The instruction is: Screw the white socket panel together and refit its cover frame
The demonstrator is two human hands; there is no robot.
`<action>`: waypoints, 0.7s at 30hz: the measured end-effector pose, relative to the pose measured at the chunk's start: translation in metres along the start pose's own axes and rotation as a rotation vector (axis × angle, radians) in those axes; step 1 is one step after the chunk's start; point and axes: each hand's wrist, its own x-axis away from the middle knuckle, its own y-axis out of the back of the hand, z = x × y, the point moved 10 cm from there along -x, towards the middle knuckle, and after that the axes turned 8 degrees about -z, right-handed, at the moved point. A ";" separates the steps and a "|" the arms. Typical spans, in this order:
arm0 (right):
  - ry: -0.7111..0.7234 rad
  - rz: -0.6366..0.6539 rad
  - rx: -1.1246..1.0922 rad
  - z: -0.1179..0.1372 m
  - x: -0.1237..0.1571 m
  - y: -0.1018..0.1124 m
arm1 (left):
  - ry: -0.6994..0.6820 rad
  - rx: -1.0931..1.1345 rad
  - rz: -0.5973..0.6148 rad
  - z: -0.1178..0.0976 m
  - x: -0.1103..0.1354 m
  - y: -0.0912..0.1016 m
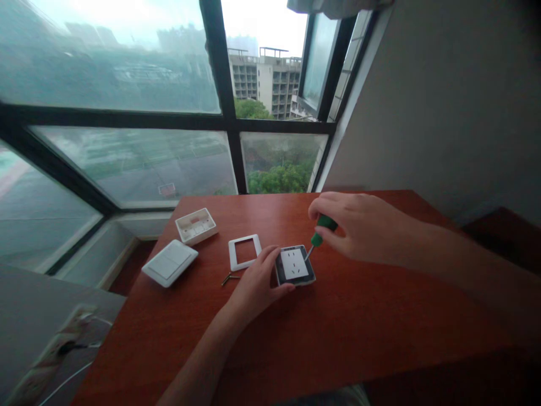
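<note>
A wall socket (295, 265) with a white face and dark surround lies face up on the table. My left hand (257, 280) grips it from the left side, thumb along the near edge. In my right hand (344, 223) is a green-handled screwdriver (316, 239), fingers wrapped round the grip. Its shaft slants down to the socket's right edge, and the exact contact of the tip is too small to make out. Just left of the socket lies a white cover frame (232, 257). A few screws (228, 278) rest close to my left hand.
Farther left on the reddish-brown table (338, 338) are an open white mounting box (196, 226) and a white switch panel (170, 263). A window (228, 121) stands behind the table, with a wall (422, 101) on the right. A power strip (54, 355) with cables is at lower left.
</note>
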 end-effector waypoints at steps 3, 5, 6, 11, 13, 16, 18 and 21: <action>-0.102 -0.019 0.178 -0.012 -0.001 0.001 | 0.009 -0.003 0.001 0.001 -0.001 -0.001; -0.150 -0.027 0.226 -0.017 0.001 0.002 | 0.005 0.003 -0.001 0.001 -0.001 0.000; -0.145 -0.027 0.194 -0.017 0.002 0.002 | 0.003 0.006 -0.001 0.002 0.000 0.000; 0.037 -0.004 -0.094 0.003 0.007 -0.001 | -0.003 0.004 0.006 0.002 0.000 -0.001; -0.025 -0.011 0.012 -0.003 0.007 -0.002 | -0.004 0.006 0.005 0.001 0.000 0.000; -0.155 -0.016 0.198 -0.014 0.009 -0.002 | -0.003 0.010 0.003 0.000 0.000 0.001; -0.155 -0.024 0.152 -0.013 0.011 0.000 | -0.003 0.014 0.001 0.000 0.000 0.001; -0.062 -0.026 -0.052 -0.004 0.014 0.002 | 0.002 0.013 0.003 0.000 0.000 0.001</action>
